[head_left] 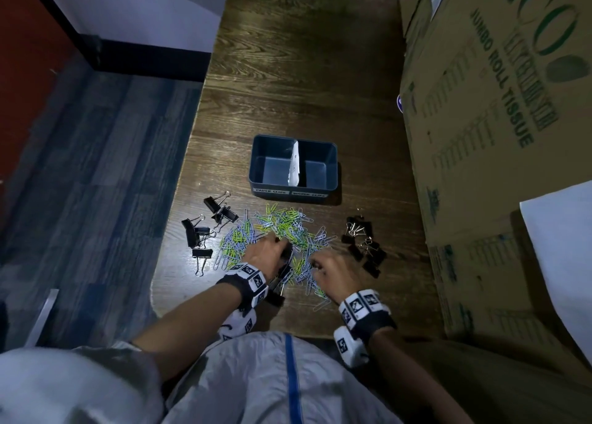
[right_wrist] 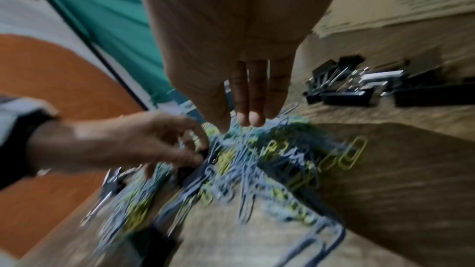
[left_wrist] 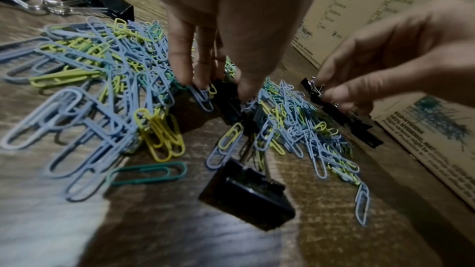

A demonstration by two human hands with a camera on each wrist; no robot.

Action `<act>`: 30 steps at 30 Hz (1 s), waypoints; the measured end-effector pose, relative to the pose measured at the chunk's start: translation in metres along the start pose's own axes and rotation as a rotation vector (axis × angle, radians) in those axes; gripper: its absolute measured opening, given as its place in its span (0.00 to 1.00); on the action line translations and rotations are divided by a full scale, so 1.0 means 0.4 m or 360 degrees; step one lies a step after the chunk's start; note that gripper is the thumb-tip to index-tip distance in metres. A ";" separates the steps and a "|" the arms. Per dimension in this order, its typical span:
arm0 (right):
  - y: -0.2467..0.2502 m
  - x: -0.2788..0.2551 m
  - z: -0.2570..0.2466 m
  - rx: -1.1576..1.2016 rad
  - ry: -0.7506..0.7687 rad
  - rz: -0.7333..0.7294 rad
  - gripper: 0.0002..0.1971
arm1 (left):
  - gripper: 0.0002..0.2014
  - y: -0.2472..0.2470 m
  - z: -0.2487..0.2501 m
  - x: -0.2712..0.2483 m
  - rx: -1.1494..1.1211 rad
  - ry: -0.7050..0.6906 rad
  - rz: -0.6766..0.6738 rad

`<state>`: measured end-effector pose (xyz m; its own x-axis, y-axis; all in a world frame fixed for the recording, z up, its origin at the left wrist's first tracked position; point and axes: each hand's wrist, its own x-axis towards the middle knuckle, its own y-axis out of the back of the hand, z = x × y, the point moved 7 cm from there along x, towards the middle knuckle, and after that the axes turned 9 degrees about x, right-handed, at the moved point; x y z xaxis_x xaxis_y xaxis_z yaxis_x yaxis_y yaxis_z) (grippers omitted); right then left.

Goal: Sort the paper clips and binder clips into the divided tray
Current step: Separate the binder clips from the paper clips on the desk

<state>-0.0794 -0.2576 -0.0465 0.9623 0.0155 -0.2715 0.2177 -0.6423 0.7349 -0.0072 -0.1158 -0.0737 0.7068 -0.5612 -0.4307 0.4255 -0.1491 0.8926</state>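
Observation:
The dark blue tray point(head_left: 256, 164) has a white paper divider and two front labels. Before it lies a heap of blue, green and yellow paper clips point(head_left: 282, 223) point(left_wrist: 102, 72) point(right_wrist: 257, 161). My left hand point(head_left: 272, 250) point(left_wrist: 218, 86) reaches into the heap, and its fingers and thumb pinch a black binder clip point(left_wrist: 227, 98) point(head_left: 287, 253) half buried there. My right hand point(head_left: 323, 269) point(right_wrist: 239, 125) hovers with straight fingers, tips just over the paper clips and nothing visibly between them. It also shows in the left wrist view as the right hand point(left_wrist: 329, 88).
Large black binder clips point(head_left: 205, 228) lie left of the heap and small binder clips point(head_left: 363, 247) point(right_wrist: 342, 86) to its right. Another large binder clip point(left_wrist: 246, 192) point(head_left: 275, 297) sits near my left wrist. Cardboard boxes point(head_left: 496, 135) wall the right side. The table edge point(head_left: 179, 199) drops off at left.

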 end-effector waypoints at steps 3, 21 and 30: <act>-0.078 0.006 -0.048 -0.0131 0.0122 -0.0161 0.19 | 0.18 0.012 0.008 0.005 -0.0049 -0.0028 0.0006; -0.132 0.030 -0.101 -0.0266 0.0110 -0.0225 0.17 | 0.22 -0.011 -0.013 -0.018 -0.0181 0.0012 0.0027; -0.128 0.035 -0.050 -0.0161 -0.0187 -0.0097 0.14 | 0.23 -0.012 -0.034 -0.027 -0.0263 0.0069 0.0014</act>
<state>-0.0737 -0.2090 -0.0756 0.9225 -0.0413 -0.3839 0.2961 -0.5623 0.7721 -0.0093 -0.0981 -0.0751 0.7330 -0.5258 -0.4316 0.5039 -0.0066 0.8637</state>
